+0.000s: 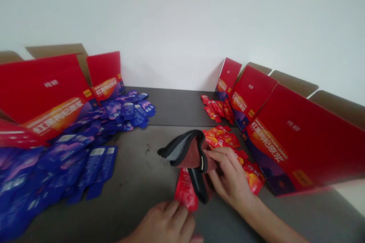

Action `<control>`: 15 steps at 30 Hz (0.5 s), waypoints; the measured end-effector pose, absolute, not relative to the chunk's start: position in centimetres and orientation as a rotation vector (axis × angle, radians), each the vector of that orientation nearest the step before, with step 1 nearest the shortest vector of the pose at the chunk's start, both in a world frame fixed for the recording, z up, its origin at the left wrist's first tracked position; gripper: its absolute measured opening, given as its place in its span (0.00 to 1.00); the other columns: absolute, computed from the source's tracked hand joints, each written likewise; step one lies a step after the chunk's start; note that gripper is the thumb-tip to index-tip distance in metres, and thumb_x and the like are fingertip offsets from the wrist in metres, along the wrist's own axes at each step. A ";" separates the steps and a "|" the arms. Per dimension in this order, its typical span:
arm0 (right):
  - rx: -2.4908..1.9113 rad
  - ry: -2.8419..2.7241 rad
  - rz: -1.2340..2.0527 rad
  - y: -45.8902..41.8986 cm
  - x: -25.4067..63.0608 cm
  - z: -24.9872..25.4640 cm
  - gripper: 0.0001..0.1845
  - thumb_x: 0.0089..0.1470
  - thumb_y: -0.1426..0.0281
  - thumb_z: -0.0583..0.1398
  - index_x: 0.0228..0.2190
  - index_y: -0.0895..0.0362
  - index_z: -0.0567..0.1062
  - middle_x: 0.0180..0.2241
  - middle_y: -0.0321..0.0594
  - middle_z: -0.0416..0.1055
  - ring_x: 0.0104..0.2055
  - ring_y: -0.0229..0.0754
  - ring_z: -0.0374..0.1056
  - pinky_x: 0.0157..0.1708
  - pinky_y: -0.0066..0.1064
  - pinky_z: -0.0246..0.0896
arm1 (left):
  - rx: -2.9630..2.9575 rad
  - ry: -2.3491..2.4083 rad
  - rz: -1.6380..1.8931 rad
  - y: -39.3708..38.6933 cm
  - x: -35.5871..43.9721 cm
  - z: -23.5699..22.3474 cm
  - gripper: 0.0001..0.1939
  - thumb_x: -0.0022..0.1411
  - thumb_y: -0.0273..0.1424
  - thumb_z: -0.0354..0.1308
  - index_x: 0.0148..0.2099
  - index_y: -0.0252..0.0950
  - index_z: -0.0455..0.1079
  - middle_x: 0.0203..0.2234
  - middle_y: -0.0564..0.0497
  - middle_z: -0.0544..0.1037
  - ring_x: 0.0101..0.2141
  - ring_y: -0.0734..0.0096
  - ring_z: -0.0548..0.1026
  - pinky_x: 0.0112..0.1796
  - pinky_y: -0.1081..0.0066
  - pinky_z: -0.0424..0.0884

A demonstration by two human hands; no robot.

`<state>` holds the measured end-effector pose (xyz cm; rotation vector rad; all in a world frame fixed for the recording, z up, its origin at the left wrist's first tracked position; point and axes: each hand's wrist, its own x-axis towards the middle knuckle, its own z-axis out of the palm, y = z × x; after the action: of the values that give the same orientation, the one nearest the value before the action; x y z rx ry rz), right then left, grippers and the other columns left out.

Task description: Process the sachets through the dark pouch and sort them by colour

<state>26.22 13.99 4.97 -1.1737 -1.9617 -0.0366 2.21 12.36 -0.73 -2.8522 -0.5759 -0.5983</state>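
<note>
The right hand is closed on a folded cloth, its fingers curled around the red-brown fabric near a black trimmed edge, with a grey layer showing at the fold. The cloth sits in the middle of the dark table, over the upper end of a red sachet. The left hand lies just below, its fingers loosely curled, their tips at the sachet's lower edge; whether they pinch it, I cannot tell from here. The work in hand looks like handling the cloth and this one sachet together, one hand on each. More red sachets lie in loose heaps just beyond the right hand, beside red cartons with their flaps open. Across the table, a large spread of blue sachets lies against more red cartons, near a white wall.
</note>
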 end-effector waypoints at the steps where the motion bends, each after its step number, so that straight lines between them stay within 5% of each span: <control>1: -1.160 -1.943 -0.041 14.0 26.4 4.9 0.20 0.64 0.76 0.57 0.57 0.53 0.66 0.47 0.47 0.69 0.51 0.48 0.67 0.48 0.40 0.69 | -2.832 -0.587 -0.647 12.8 2.6 -0.7 0.18 0.68 0.48 0.58 0.45 0.37 0.72 0.32 0.54 0.78 0.32 0.69 0.76 0.31 0.72 0.69; 7: -1.047 -1.945 -0.008 13.0 26.3 5.2 0.22 0.62 0.78 0.55 0.57 0.54 0.65 0.46 0.47 0.69 0.49 0.47 0.68 0.46 0.39 0.72 | -2.740 -0.694 -0.695 14.1 3.3 -1.5 0.20 0.67 0.52 0.57 0.49 0.43 0.72 0.38 0.51 0.77 0.38 0.65 0.74 0.38 0.71 0.70; 11: -0.992 -1.997 0.061 12.5 25.9 5.1 0.23 0.62 0.78 0.55 0.57 0.55 0.64 0.47 0.47 0.69 0.51 0.46 0.68 0.47 0.38 0.72 | -2.668 -0.774 -0.685 14.5 2.6 -3.4 0.07 0.66 0.37 0.60 0.44 0.44 0.74 0.34 0.52 0.78 0.33 0.66 0.75 0.34 0.74 0.70; 15: -0.975 -2.021 0.094 12.4 25.8 4.6 0.24 0.61 0.79 0.54 0.58 0.55 0.64 0.48 0.48 0.69 0.51 0.46 0.68 0.48 0.38 0.72 | -2.772 -0.896 -0.606 15.1 3.1 -3.0 0.13 0.61 0.40 0.64 0.45 0.39 0.75 0.36 0.49 0.80 0.34 0.63 0.78 0.35 0.72 0.73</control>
<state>25.77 12.36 4.61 -0.9748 -2.0213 0.0936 3.09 15.12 -2.98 -2.7716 -0.8962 -0.6063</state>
